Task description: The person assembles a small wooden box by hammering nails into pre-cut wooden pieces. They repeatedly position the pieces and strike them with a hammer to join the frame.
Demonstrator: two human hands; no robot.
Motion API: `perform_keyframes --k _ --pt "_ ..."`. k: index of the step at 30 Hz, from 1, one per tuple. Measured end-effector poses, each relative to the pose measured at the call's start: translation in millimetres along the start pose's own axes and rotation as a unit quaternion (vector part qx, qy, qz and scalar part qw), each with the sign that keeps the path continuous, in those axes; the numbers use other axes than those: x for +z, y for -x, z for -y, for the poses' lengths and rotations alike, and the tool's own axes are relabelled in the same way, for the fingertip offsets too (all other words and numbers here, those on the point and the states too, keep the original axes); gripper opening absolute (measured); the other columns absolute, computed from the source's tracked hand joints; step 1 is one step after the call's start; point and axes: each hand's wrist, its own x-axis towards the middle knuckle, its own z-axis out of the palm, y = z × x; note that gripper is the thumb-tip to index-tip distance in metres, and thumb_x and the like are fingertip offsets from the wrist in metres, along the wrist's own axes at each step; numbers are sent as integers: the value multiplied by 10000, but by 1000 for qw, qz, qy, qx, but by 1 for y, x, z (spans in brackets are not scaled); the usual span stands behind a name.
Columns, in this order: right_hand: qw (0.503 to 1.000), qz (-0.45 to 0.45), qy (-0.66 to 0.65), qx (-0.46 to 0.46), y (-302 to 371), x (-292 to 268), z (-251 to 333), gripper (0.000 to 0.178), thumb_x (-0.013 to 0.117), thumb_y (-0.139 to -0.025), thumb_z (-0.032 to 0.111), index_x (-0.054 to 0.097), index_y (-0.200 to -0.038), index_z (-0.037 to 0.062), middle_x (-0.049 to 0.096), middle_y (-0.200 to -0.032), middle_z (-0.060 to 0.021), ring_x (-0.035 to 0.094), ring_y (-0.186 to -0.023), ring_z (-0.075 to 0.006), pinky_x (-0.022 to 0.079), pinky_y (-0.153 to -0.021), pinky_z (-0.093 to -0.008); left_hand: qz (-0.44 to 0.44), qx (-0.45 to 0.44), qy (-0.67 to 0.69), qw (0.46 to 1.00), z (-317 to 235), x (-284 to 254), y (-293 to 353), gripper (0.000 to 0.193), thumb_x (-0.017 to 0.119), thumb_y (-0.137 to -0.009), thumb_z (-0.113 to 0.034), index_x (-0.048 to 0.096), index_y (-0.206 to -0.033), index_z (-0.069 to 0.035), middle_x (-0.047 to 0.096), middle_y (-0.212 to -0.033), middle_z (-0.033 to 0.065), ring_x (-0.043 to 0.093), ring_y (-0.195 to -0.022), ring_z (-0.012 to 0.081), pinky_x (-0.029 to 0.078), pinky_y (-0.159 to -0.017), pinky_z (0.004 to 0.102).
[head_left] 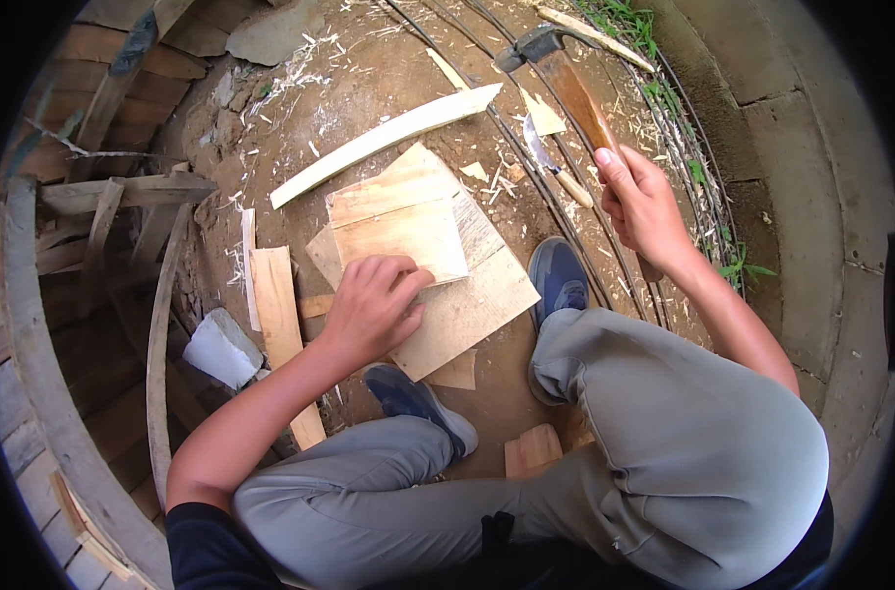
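Note:
My right hand (649, 211) is wrapped round the wooden handle of an adze (577, 96), raised to the right of the boards. Its dark metal head is at the far end, with a curved blade pointing right. My left hand (374, 307) has its fingers bent over the near edge of a square pale wooden board (398, 231). A split or seam line runs across that board near its far side. Beneath it lies a larger flat board (487, 310), turned at an angle. The left fingertips are partly hidden.
A knife (571, 187) with a wooden handle lies beside black cables (556, 211). A long pale strip (379, 143) lies beyond the boards, another plank (278, 315) to the left. Wooden framing (34, 324) stands at left, a block wall (802, 197) at right. Wood chips litter the dirt.

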Motion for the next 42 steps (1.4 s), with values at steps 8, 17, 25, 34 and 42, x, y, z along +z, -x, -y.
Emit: perform_keyframes --k 8,17,25,34,42 --pt "996 53 71 31 5 1 -6 398 567 -1051 429 575 -892 64 472 -671 28 455 -592 -63 380 -524 -274 23 -42 -61 997 9 -4 -33 665 722 -870 -344 511 -1486 -210 487 -1296 151 477 -1159 324 399 -988 424" --pt "979 100 176 -40 10 -1 -22 446 548 -1055 436 576 -897 20 483 -680 -28 457 -664 -128 403 -608 -342 61 -87 -29 994 20 -8 -32 681 681 -899 -412 466 -1528 -261 427 -1404 161 422 -1255 340 289 -1089 494" --pt "958 121 251 -65 14 0 -23 439 558 -1049 412 583 -920 -8 515 -699 -91 468 -673 -166 419 -634 -384 22 -78 -85 993 40 -10 -32 591 653 -928 -416 515 -1495 -323 365 -1506 148 348 -1359 341 233 -1134 509" --pt "972 101 210 -15 14 2 -33 411 555 -1054 392 583 -917 6 514 -682 -59 473 -662 -142 413 -613 -365 37 -55 -31 997 27 2 -31 503 622 -953 -394 573 -1447 -311 380 -1503 167 333 -1389 364 196 -1160 532" --pt "984 85 159 -10 7 -1 -41 407 566 -1052 393 538 -850 40 445 -645 -4 408 -606 -100 358 -549 -320 -96 -246 78 961 121 -30 -26 393 572 -1016 -292 602 -1364 -114 613 -1320 143 555 -1233 245 412 -1058 403"
